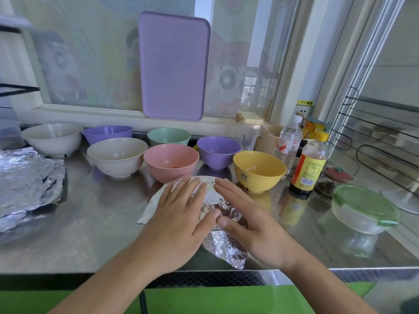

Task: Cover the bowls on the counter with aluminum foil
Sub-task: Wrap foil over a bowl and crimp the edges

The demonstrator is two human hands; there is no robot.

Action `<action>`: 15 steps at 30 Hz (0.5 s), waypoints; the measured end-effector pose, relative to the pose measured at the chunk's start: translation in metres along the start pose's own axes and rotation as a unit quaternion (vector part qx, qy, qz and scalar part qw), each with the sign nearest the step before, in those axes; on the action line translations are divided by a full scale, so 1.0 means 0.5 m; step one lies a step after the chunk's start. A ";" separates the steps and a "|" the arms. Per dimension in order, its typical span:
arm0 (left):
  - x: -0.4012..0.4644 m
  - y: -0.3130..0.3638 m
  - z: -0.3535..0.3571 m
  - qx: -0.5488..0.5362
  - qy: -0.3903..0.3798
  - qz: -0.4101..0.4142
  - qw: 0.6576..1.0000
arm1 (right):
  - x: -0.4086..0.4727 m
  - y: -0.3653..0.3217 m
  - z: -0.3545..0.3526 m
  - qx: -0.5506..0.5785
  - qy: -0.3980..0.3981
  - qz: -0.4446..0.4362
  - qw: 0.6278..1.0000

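Observation:
A sheet of aluminum foil [223,244] drapes over something near the counter's front edge; what lies beneath is hidden. My left hand [179,214] and my right hand [244,214] both press flat on top of it with straight fingers, thumbs nearly touching. Behind stand several uncovered bowls: a pink bowl [171,162], a yellow bowl [259,171], a cream bowl [117,156], a purple bowl [218,151], a green bowl [169,135], another purple bowl [107,133] and a second cream bowl [52,138]. More crumpled foil [27,180] lies at the left.
A sauce bottle [309,169], a water bottle [290,141] and a lidded green-rimmed container [365,209] crowd the right side of the steel counter [90,223]. A purple tray [174,64] leans against the window. A wire rack [381,141] stands far right.

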State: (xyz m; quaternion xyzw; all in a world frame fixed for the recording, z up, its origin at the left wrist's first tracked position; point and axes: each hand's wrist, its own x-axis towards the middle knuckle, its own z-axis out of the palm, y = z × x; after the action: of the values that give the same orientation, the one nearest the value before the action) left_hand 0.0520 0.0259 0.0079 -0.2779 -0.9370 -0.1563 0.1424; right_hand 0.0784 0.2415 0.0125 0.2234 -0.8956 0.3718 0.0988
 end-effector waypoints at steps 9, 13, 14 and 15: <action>-0.012 -0.029 -0.001 0.011 -0.049 0.006 0.999 | -0.006 0.007 -0.021 -0.069 -0.083 -0.004 0.994; -0.009 -0.029 -0.004 0.041 -0.057 0.013 0.997 | -0.004 0.018 -0.017 -0.121 -0.071 -0.031 0.990; -0.008 -0.028 -0.003 0.049 -0.055 0.014 0.997 | -0.004 0.021 -0.014 -0.129 -0.065 -0.038 0.989; -0.007 -0.028 -0.002 0.052 -0.053 0.015 0.997 | -0.004 0.023 -0.012 -0.134 -0.060 -0.042 0.988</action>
State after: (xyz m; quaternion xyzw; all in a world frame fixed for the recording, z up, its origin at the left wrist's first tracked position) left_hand 0.0471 0.0128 0.0048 -0.2918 -0.9459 -0.0906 0.1088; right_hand 0.0748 0.2537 0.0088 0.2672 -0.9316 0.2297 0.0893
